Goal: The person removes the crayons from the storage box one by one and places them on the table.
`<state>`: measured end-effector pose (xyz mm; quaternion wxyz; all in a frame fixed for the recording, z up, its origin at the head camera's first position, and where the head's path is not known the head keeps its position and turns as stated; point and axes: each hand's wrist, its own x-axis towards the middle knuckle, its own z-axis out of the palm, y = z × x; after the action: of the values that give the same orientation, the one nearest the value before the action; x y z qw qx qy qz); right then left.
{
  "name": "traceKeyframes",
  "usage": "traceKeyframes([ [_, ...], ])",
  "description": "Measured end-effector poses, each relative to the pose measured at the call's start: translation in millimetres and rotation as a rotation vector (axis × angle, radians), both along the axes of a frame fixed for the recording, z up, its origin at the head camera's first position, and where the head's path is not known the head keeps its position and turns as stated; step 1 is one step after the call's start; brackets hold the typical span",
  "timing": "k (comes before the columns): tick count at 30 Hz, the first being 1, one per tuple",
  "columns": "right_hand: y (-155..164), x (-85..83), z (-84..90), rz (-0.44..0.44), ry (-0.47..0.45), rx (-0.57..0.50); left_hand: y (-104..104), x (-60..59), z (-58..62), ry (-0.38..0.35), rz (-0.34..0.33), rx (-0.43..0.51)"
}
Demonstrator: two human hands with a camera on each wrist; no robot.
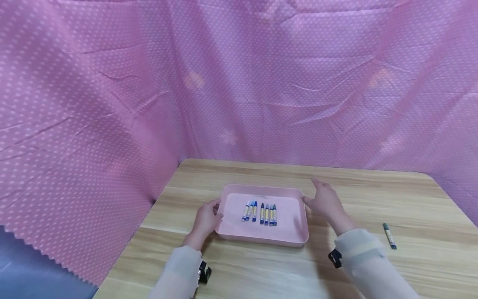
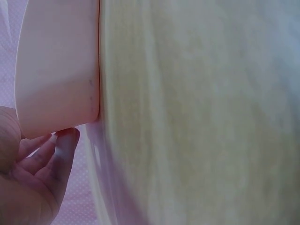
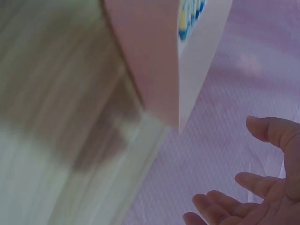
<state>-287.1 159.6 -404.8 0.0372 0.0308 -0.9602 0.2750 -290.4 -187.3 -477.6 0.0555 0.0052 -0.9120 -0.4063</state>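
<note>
A shallow pink tray lies on the wooden table with several crayons inside, in two side-by-side groups. Their colours run from white and light blue to darker tones. My left hand grips the tray's left side, thumb at the rim and fingers against the outer wall. In the left wrist view that hand is at the tray's end wall. Beside the right edge, my right hand has its fingers spread. The right wrist view shows this hand apart from the tray wall, holding nothing.
A single dark green crayon lies on the wooden table, right of my right forearm. Pink dotted cloth hangs behind the table and along its left side. Each wrist carries a small black device.
</note>
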Motion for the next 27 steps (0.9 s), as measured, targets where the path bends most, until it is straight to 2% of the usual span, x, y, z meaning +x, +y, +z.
traceKeyframes([
  [12,-54.7,-2.6,-23.7,0.040,-0.014,-0.051,-2.1,-2.1,-1.0,0.013,-0.025,0.032],
  [16,-64.7,-4.9,-32.7,0.045,-0.023,-0.124,-1.9,-2.9,-0.5,0.011,-0.029,0.036],
  [21,-75.4,-7.5,-42.8,0.014,-0.098,-0.226,-1.7,-2.9,-0.1,0.008,-0.025,0.049],
  [27,-82.2,-8.2,-50.2,-0.024,-0.203,-0.238,-1.9,-1.8,1.0,0.011,-0.024,0.057],
])
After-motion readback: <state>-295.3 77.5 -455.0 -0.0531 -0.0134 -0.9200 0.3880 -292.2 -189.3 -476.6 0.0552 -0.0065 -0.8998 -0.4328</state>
